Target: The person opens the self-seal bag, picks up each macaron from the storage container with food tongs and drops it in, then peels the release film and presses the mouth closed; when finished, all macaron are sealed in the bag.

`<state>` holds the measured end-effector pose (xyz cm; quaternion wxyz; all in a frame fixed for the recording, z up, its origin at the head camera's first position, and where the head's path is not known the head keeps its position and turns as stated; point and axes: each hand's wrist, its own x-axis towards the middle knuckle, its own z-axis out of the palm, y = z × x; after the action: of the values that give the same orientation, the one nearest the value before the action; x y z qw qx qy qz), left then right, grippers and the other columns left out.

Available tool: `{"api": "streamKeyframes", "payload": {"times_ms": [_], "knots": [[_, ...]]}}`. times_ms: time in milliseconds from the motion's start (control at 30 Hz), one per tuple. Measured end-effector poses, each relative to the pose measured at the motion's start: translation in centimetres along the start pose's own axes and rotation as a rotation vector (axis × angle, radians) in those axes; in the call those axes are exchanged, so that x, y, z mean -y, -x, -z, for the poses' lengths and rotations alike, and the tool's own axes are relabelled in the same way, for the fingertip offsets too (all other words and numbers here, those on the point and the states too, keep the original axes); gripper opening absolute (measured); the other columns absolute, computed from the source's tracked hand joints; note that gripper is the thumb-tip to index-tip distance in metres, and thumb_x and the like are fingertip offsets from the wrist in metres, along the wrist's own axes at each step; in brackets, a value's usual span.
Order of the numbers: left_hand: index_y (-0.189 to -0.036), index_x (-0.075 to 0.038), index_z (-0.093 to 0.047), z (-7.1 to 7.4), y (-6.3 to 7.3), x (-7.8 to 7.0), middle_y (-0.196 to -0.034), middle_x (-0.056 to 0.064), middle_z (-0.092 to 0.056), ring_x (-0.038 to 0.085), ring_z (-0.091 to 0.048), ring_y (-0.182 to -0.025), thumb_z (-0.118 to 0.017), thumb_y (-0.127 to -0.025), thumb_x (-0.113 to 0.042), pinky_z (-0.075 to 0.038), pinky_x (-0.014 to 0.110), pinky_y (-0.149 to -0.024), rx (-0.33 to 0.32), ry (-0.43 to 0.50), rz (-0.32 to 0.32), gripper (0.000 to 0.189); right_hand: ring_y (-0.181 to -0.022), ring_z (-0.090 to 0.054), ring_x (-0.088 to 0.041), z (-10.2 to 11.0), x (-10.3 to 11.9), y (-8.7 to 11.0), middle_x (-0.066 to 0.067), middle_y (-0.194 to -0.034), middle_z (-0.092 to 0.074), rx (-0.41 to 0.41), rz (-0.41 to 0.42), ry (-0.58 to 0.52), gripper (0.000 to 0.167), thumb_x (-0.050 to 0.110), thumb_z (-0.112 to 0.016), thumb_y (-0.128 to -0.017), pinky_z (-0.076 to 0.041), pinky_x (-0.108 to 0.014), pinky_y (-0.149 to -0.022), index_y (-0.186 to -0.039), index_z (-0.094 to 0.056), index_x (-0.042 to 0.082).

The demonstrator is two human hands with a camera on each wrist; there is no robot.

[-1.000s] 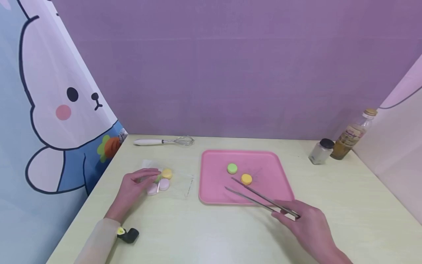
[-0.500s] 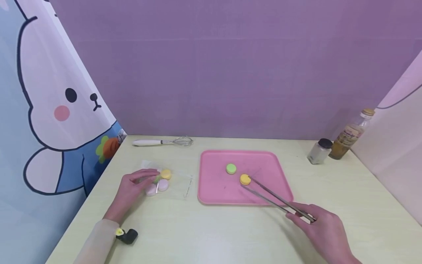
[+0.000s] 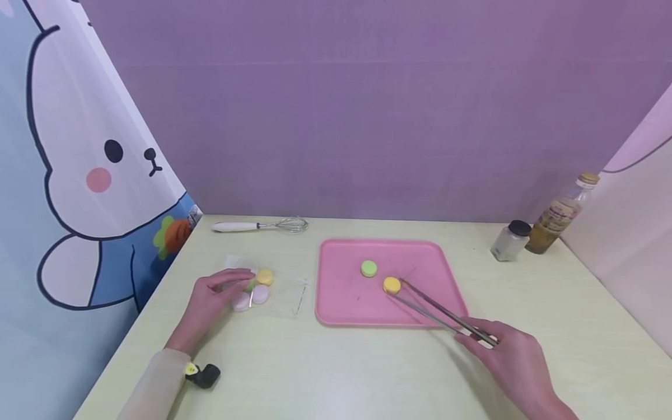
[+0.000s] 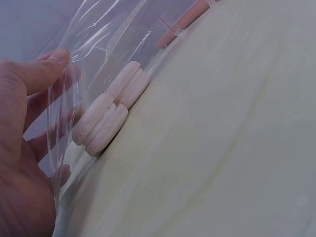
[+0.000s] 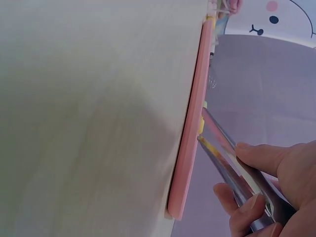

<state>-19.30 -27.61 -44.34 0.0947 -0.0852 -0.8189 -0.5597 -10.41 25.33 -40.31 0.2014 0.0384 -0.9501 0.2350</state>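
My left hand (image 3: 212,300) holds the edge of a clear plastic bag (image 4: 123,29) on the left of the table. Inside the bag lie a yellow macaron (image 3: 265,277), two lilac macarons (image 3: 260,294) and something green, partly hidden by the fingers. On the pink tray (image 3: 341,312) sit a green macaron (image 3: 369,268) and, nearer, an orange-yellow macaron (image 3: 391,284). My right hand (image 3: 517,356) grips metal tongs (image 3: 446,315), which reach over the tray's near right edge. Their tips stand apart at the orange-yellow macaron's right side; I cannot tell whether they touch it.
A whisk (image 3: 259,226) with a white handle lies along the back left. At the back right, a black-capped jar (image 3: 509,242) stands beside a corked bottle (image 3: 557,219) of brown liquid. A purple backdrop (image 3: 367,116) rises behind the table.
My right hand has drawn back to the right and towards me. The tong tips have moved rightward to the orange-yellow macaron's near right side. The left hand stays at the bag.
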Motion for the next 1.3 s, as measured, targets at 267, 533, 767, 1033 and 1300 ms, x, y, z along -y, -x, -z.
{"api": "streamKeyframes", "payload": {"times_ms": [267,533,767,1033,1300], "knots": [[-0.117,-0.008,-0.077,0.0,0.0,0.0,-0.123,0.006,-0.071,0.013,-0.053,-0.13,-0.073,-0.096,-0.023,-0.034,0.034,-0.114,-0.001,-0.011,0.015,0.026,-0.07,-0.065,-0.016,-0.6,0.1,-0.5,0.007,-0.078,-0.074,0.023,0.02,0.01,0.029,0.032,-0.089,-0.076,-0.043,-0.029,-0.053,-0.101,-0.082,0.022],[-0.116,-0.01,-0.077,-0.1,0.0,0.3,-0.122,0.004,-0.072,0.01,-0.055,-0.128,-0.074,-0.095,-0.024,-0.035,0.018,-0.108,-0.003,-0.004,0.0,0.026,-0.073,-0.067,-0.019,-0.7,0.2,-0.7,-0.001,-0.085,-0.076,0.049,-0.002,0.011,0.027,0.03,-0.089,-0.077,-0.044,-0.03,-0.054,-0.101,-0.082,0.02],[-0.117,-0.011,-0.077,0.0,-0.1,0.2,-0.123,0.003,-0.071,0.009,-0.054,-0.128,-0.073,-0.096,-0.026,-0.035,0.021,-0.109,0.002,-0.026,0.004,0.027,-0.078,-0.072,-0.025,-0.5,0.3,-0.5,-0.001,-0.085,-0.076,0.05,-0.003,0.017,0.028,0.03,-0.089,-0.077,-0.048,-0.033,-0.057,-0.102,-0.082,0.021],[-0.114,-0.008,-0.078,0.0,-0.2,0.3,-0.122,0.005,-0.071,0.011,-0.055,-0.127,-0.073,-0.095,-0.024,-0.035,0.022,-0.11,-0.001,0.005,0.008,0.025,-0.066,-0.058,-0.004,-0.5,1.5,0.0,0.016,-0.077,-0.071,-0.014,0.074,-0.044,0.028,0.024,-0.092,-0.074,-0.041,-0.023,-0.052,-0.1,-0.082,0.025],[-0.116,-0.011,-0.077,0.0,-0.1,0.2,-0.123,0.002,-0.071,0.009,-0.054,-0.127,-0.074,-0.095,-0.027,-0.035,0.025,-0.11,0.002,0.004,0.017,0.027,-0.064,-0.053,0.002,-1.2,3.5,0.2,0.026,-0.077,-0.065,-0.03,0.182,-0.1,0.033,0.018,-0.093,-0.07,-0.043,-0.017,-0.053,-0.099,-0.082,0.027]]}}
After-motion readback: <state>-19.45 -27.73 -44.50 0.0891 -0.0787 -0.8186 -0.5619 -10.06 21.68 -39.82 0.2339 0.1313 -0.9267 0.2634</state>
